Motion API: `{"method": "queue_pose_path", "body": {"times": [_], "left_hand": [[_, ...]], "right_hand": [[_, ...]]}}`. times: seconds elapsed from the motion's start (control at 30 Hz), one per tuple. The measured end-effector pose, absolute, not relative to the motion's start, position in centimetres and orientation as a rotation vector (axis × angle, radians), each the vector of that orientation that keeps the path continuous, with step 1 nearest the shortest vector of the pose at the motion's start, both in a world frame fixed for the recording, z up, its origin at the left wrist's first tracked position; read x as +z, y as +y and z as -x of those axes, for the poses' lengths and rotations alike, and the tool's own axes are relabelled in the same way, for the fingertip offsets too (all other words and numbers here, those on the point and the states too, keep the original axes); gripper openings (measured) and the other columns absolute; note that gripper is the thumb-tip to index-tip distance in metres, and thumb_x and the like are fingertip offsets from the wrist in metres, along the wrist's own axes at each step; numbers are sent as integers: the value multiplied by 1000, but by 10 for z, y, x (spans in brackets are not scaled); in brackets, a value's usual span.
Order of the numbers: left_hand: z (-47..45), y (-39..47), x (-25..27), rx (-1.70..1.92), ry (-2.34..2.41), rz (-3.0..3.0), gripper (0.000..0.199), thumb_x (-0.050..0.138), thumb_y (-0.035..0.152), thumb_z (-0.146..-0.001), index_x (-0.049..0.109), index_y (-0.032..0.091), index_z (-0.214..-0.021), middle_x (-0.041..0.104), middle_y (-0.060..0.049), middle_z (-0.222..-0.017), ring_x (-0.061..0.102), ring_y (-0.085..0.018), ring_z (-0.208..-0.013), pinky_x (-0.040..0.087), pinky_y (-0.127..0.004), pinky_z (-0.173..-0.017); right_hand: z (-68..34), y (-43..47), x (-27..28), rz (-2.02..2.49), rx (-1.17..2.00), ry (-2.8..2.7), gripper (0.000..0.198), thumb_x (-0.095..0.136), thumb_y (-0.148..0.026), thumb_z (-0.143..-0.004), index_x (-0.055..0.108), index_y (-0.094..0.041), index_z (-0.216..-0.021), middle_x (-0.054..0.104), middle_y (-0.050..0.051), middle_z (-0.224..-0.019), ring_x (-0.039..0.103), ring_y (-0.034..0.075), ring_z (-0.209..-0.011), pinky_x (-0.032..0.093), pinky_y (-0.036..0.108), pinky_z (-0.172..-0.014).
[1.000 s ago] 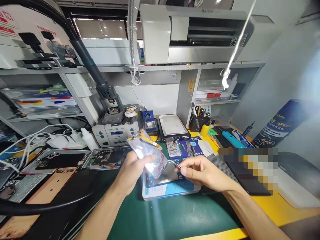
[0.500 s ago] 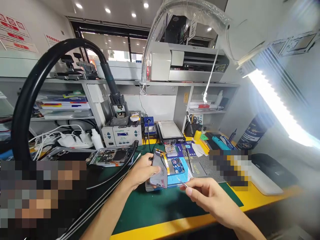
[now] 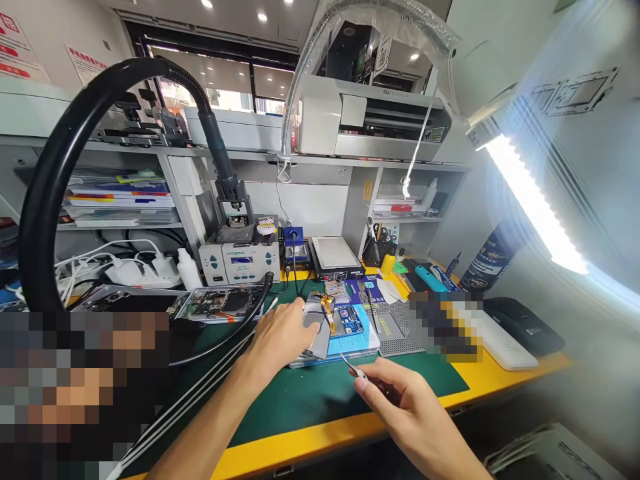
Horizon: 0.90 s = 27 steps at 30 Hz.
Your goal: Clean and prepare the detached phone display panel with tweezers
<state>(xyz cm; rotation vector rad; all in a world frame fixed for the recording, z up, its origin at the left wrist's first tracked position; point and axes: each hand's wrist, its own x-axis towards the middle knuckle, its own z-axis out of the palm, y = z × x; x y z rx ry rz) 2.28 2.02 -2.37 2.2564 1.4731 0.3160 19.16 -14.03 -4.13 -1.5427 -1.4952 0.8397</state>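
My left hand (image 3: 286,328) is closed on the left side of a phone screen (image 3: 319,339), thumb on its face. The screen is tilted, and a gold flex cable (image 3: 329,313) runs along its upper right. Just right of it lies an opened phone body (image 3: 350,320) with a blue circuit board showing. Under both is a light-blue box (image 3: 367,340). My right hand (image 3: 400,393) is closed on slim metal tweezers (image 3: 351,367), fine tip pointing up and left near the box's front edge, apart from the screen. The fingers hide most of the tweezers.
A second pair of tweezers (image 3: 373,309) lies on a grey perforated mat (image 3: 400,327). A hot-air station (image 3: 245,260) stands at the back left, with a bare circuit board in a tray (image 3: 220,305) before it. A bright lamp (image 3: 535,200) hangs at right.
My left hand has turned over the screen's left edge, its back now facing up, and the screen is tilted differently. My right hand has drawn the tweezers slightly toward me and away from the box.
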Motion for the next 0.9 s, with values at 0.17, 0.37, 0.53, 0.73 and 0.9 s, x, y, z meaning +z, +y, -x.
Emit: {"method": "queue_pose_path", "body": {"times": [0.17,0.37,0.53,0.73,0.9], "left_hand": [[-24,12,-28,379,1480,-2306,24,64,39,-92,67,17,-102,68,-7,-105,65,-24,-98,51,-49,-90],[-4,-1,-18,469,1035,-2131,28,49,37,-95,71,20,-102,72,-6,-95,67,-22,-86,50,-34,-79],[14,-11,-10,391,701,-1964,24,64,42,-86,75,21,-93,72,-1,-84,61,-18,-75,45,-28,-66],[14,-13,-11,418,638,-1872,15,65,29,-84,65,19,-71,58,2,-68,48,-14,-63,37,-27,-58],[27,-5,-5,517,619,-1826,21,63,31,-85,59,20,-68,49,3,-65,41,-13,-61,32,-28,-56]], "right_hand": [[-183,-140,-48,1593,753,-1564,35,49,-48,-102,70,-22,-91,61,1,-82,52,18,-75,41,28,-68],[-176,-140,-54,1576,736,-1553,31,50,-47,-101,71,-24,-94,58,0,-80,51,17,-74,40,28,-67],[-174,-140,-53,1539,751,-1599,25,53,-43,-102,73,-28,-103,62,-1,-82,55,16,-77,42,26,-70],[-175,-139,-48,1565,799,-1643,28,52,-44,-102,74,-26,-102,66,1,-84,60,18,-79,45,28,-72],[-185,-146,-46,1622,829,-1611,30,54,-47,-100,76,-26,-104,69,3,-90,63,21,-87,48,28,-77]]}}
